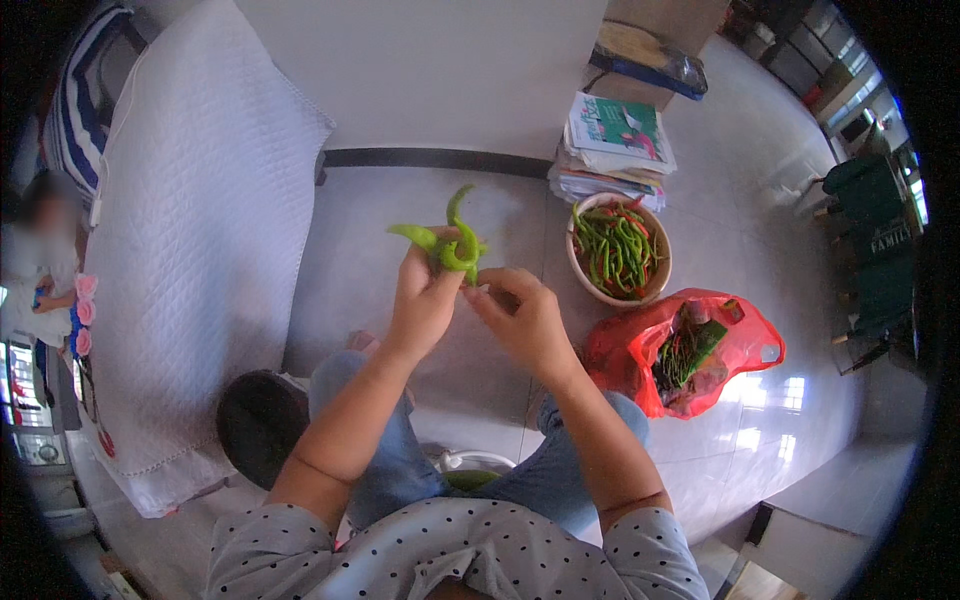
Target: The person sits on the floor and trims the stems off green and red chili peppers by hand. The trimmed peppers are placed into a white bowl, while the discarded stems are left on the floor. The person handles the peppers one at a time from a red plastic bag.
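Several curled green chili peppers [455, 245] stick out of my left hand [425, 300], which is closed round them in front of me, above the floor. My right hand [522, 318] is beside it with thumb and forefinger pinched at the lower end of one of these peppers. The fingertips hide exactly what part they pinch. To the right, a round pale bowl [574, 262] on the floor holds many green chili peppers and some red ones. Nearer to me is an open red plastic bag [622, 352] with dark green stalks and leafy bits inside.
A stack of magazines and papers [618, 140] stands behind the bowl. A bed with a white quilted cover [200, 230] runs along the left, with a dark round stool-like object [262, 425] by its near end. A person [45, 265] is at the far left.
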Tool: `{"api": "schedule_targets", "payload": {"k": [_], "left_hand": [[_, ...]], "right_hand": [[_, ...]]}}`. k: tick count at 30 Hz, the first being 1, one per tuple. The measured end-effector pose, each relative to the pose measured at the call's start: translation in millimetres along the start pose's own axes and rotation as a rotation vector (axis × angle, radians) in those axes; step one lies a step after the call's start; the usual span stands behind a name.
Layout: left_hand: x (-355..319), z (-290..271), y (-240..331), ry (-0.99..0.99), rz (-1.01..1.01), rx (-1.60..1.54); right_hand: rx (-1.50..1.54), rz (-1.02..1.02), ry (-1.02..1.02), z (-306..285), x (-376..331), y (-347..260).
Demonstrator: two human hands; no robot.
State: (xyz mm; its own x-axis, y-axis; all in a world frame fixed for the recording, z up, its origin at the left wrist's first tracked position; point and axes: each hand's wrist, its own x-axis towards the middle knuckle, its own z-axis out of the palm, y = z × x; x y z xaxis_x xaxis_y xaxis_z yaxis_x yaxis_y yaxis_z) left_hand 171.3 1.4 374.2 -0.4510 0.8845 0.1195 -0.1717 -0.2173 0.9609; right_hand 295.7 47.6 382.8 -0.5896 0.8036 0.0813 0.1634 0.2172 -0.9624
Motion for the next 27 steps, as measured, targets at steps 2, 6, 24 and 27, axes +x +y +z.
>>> {"api": "schedule_targets", "payload": {"k": [2,6,24,27], "left_hand": [[0.0,-2.0,-1.3,0.034,0.022,0.095],[3.5,-2.6,1.4,0.028,-0.056,0.116],[10.3,-13.7,15.4,-0.016,-0.474,-0.637],[8.5,-14.7,17.3,-0.008,-0.397,-0.48]], "right_hand": [[-0.116,-0.115,0.086,-2.6,-0.4,-6.7],[-0.131,-0.117,0.072,-10.4,0.5,-4.2],[0.708,0.33,-0.169,-32.7,9.2,-3.3],[0.818,0.433,-0.188,-18.1,8.9,-1.9]]}}
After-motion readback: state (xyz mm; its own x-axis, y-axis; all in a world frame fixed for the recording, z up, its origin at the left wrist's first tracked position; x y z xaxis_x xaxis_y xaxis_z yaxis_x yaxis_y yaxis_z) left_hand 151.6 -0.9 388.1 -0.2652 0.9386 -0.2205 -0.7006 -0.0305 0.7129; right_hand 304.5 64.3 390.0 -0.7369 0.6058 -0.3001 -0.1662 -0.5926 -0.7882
